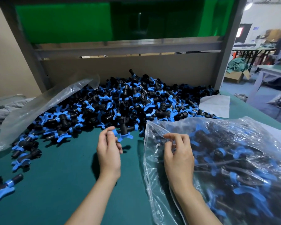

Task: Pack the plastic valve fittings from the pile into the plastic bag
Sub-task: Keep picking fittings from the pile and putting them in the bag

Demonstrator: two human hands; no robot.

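The left hand [109, 148] hovers over the near middle of the table [58, 184]. Its fingers are curled, and thumb and forefinger pinch the blue-collared end of one valve fitting [124, 131], which is lifted clear of the surface just in front of the pile [128, 103]. The right hand [178, 153] rests on the plastic bag [243, 143] near its left, open edge. Its fingers are bent in and seem to pinch a fold of the clear film, though the glare on the plastic makes the grip hard to read. The bag lies at the near right, already bulging with black and blue fittings.

The table is covered in green matting. The pile spreads across its far side against a cardboard back panel [152, 65]. An empty clear bag [39, 109] drapes over the pile's left slope, and a white sheet [216, 104] lies at its right end. A few stray fittings [6, 185] sit at the near left edge. A grey metal frame [128, 46] with a green panel [63, 21] rises behind. Far right, the room shows other tables, a cardboard box [237, 75] and a seated person in blue.
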